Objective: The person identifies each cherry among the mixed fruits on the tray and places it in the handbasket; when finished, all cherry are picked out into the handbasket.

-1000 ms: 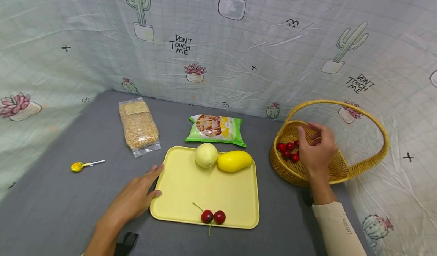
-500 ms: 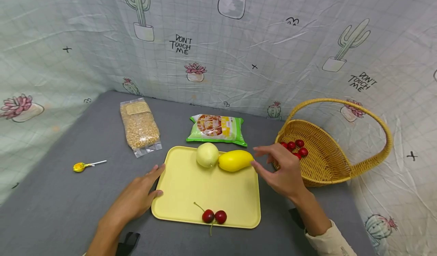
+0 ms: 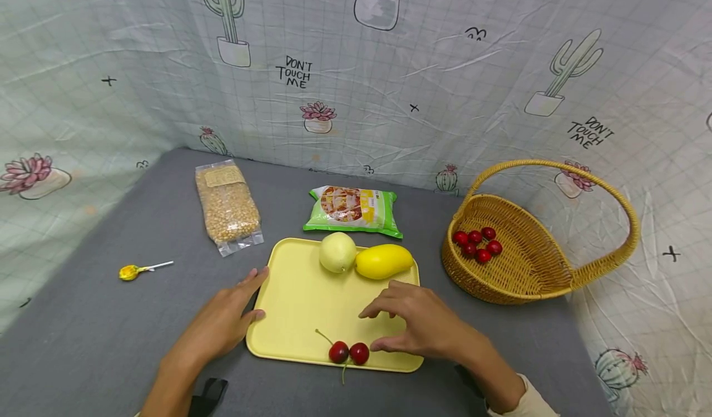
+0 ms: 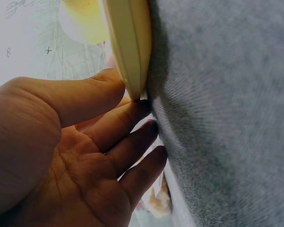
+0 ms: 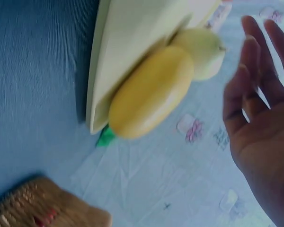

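Observation:
My left hand (image 3: pixel 222 318) rests at the left edge of the yellow tray (image 3: pixel 311 293), thumb on its rim. In the left wrist view, the loosely extended fingers (image 4: pixel 132 139) reach down to the grey cloth beside the tray edge (image 4: pixel 132 56). My right hand (image 3: pixel 425 321) hovers over the tray's right side, thumb and fingers apart with nothing between them. Its thumb tip is right beside a pair of dark red cherries (image 3: pixel 359 353) with stems at the near rim. A pale green round fruit (image 3: pixel 337 252) and a yellow mango (image 3: pixel 384 261) lie at the tray's far edge.
A wicker basket (image 3: pixel 534 269) with a tall handle stands at right, several red cherries (image 3: pixel 483 256) inside. Behind the tray lies a green snack packet (image 3: pixel 353 210). A bag of yellow kernels (image 3: pixel 228 207) and a lollipop (image 3: pixel 129 272) lie at left. Patterned cloth hangs behind.
My right hand has come out of the basket and moved left and nearer, past the mango, to the cherries on the tray. My left hand has stayed at the tray's edge.

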Motion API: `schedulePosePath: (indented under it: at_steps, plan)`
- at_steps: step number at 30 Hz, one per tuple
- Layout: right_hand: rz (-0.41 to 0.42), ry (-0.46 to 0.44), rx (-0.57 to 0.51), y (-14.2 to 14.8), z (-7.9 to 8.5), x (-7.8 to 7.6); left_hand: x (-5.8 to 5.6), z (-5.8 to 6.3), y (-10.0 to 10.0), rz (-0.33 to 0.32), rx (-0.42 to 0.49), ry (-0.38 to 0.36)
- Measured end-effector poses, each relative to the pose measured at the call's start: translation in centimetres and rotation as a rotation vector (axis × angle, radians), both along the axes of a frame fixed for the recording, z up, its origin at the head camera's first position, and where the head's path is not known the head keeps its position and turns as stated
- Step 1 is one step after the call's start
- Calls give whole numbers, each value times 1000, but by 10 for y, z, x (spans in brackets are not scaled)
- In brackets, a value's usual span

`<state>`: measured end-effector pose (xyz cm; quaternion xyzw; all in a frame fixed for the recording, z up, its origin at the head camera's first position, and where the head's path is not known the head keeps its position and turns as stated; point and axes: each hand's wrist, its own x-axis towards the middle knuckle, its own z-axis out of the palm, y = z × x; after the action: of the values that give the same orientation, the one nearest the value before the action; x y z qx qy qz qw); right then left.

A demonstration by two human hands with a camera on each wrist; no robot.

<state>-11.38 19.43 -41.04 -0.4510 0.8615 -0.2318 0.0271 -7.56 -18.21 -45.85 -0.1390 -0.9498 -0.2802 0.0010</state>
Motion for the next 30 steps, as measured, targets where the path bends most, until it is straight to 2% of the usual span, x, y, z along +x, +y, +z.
schedulePosePath:
  at_steps: [5, 11, 18, 22, 30]
  plan:
    - [17, -63, 141, -9, -10, 6, 0, 0, 0, 5, 1, -6]
    - [23, -47, 174, -17, -22, 13, 0, 0, 1, 4, 4, -5]
    - [7, -11, 189, -21, -28, 17, 0, 0, 1, 5, 4, -15]
    - [-17, -6, 176, -20, -28, 17, 0, 0, 1, 4, 3, -11]
    - [-136, -44, 39, -12, -25, 13, 1, 0, 0, 7, -2, -6]
